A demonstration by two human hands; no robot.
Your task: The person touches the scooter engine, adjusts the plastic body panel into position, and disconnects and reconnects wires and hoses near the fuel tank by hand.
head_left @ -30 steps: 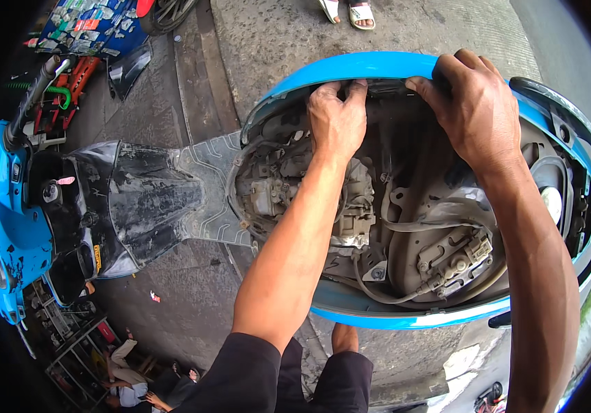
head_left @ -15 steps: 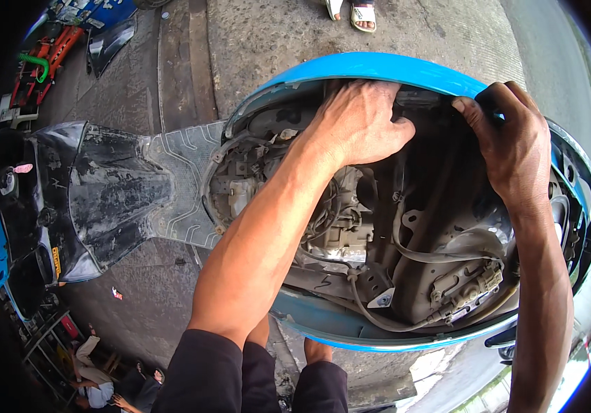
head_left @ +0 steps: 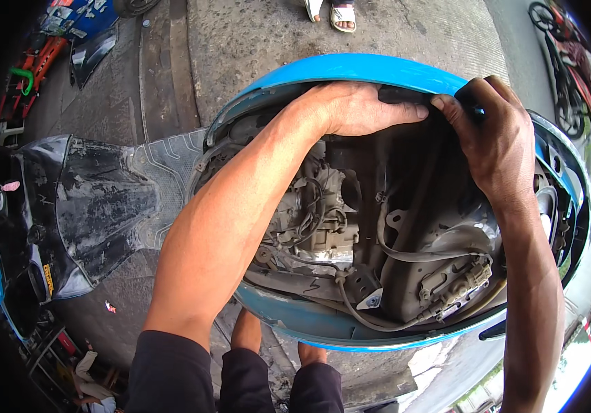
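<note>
A scooter with its seat area opened up lies below me, ringed by a bright blue body panel (head_left: 350, 67). My left hand (head_left: 361, 110) reaches inside against the panel's far inner edge. Its thumb points right along that edge, but its other fingers are hidden. My right hand (head_left: 495, 141) grips the panel's rim at the far right, thumb inside and fingers curled over the outside. Between my forearms the dusty engine (head_left: 330, 234), a curved hose (head_left: 423, 255) and the dark frame cavity are exposed.
The worn floorboard (head_left: 171, 172) and scratched black front cover (head_left: 102, 199) extend left. Someone's sandalled foot (head_left: 343, 18) stands beyond the panel. A red motorcycle (head_left: 571, 82) is on the road at upper right. A red metal tool (head_left: 37, 72) sits at upper left.
My left thumb has swung up and right, close to my right thumb; the left hand has flattened against the panel. The view has shifted slightly, and a red motorcycle has appeared on the road.
</note>
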